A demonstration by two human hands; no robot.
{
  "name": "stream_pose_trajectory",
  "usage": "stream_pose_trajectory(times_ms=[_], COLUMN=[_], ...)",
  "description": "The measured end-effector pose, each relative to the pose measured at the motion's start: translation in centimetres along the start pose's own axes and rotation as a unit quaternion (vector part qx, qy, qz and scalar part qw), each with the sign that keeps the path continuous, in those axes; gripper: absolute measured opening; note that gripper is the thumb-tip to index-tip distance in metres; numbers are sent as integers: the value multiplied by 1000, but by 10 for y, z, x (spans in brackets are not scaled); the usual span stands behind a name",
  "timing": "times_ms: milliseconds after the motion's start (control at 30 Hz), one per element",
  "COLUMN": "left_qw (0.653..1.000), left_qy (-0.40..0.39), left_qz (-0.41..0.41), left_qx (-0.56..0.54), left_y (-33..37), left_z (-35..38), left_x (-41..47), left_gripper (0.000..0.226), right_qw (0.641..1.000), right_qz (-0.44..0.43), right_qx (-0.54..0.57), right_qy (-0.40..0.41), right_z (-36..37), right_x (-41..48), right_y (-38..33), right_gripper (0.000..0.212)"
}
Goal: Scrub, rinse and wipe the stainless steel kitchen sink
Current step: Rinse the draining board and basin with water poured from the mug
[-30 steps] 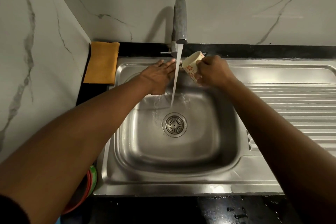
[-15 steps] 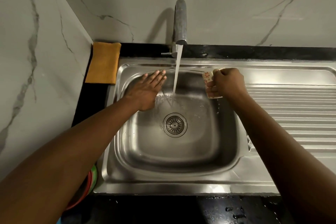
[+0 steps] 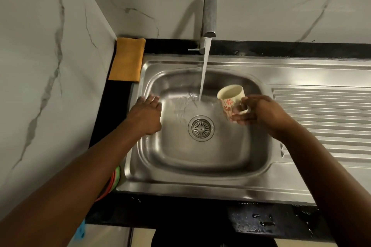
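The stainless steel sink (image 3: 200,186) fills the middle of the view, with a round drain strainer (image 3: 201,128) in its basin. Water runs from the tap (image 3: 209,12) and lands just behind the drain. My left hand (image 3: 145,115) lies flat on the basin's left wall, fingers together, holding nothing. My right hand (image 3: 259,114) grips a cream mug with red flowers (image 3: 230,98) by its lower part, over the basin's right side. The mug is tilted, its mouth facing up and back, just right of the stream.
A folded orange cloth (image 3: 127,60) lies on the black counter at the sink's back left corner. The ribbed drainboard (image 3: 325,118) extends right. Marble walls close off the left and back. Coloured bowl rims (image 3: 115,180) show under my left forearm.
My left hand slid from the back of the basin to its left wall. My right hand brought the mug away from the tap, down and toward me, and turned its mouth upward.
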State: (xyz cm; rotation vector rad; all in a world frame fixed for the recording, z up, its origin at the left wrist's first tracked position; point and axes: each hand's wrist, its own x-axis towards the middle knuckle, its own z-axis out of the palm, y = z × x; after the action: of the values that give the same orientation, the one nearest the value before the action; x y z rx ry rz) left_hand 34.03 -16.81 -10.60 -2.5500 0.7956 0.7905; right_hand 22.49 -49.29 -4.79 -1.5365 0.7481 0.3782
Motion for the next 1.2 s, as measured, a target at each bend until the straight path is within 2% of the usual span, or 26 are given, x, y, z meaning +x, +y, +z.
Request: stream_pose_trajectory(times_ms=[67,167,200,267,367,433,600,667,733,867,1000,1100,1200], left_qw=[1000,999,999,999,995,990,983,979,976,974,980,982,979], left_qy=[-23,-15,-10,4,45,65,42,15,-26,-86,-93,-110,-155], left_qz=[10,29,31,28,20,25,63,94,125,150,157,151,135], left_qx=[-2,13,22,44,88,119,165,178,176,143,74,39,-8], left_y=[3,5,4,-3,-19,-27,-23,-16,-9,7,10,7,18], left_z=[11,22,24,23,19,18,27,38,46,43,39,46,51], left_x=[-16,-33,-37,-39,-37,-34,-37,-45,-56,-71,-72,-71,-74], left_gripper=[76,71,69,69,70,69,69,65,55,41,29,40,56], right_qw=[999,996,991,964,940,922,891,898,932,983,996,995,991], right_qz=[23,39,37,-4,-100,-143,-139,-107,-43,30,-47,-95,-108], right_qx=[-25,-79,-131,-266,-327,-359,-395,-375,-301,-144,-50,-5,55], right_qy=[-1,13,14,4,1,-34,-174,-205,-197,-109,-61,-38,-57], right_z=[6,27,37,68,115,142,150,131,107,66,58,65,70], right_x=[-5,-7,-3,0,4,-4,-24,-25,-23,-18,-5,2,4], right_y=[11,10,8,-4,-12,-19,5,22,32,33,19,6,-4], right_gripper=[21,21,20,24,33,31,30,25,22,19,22,31,36])
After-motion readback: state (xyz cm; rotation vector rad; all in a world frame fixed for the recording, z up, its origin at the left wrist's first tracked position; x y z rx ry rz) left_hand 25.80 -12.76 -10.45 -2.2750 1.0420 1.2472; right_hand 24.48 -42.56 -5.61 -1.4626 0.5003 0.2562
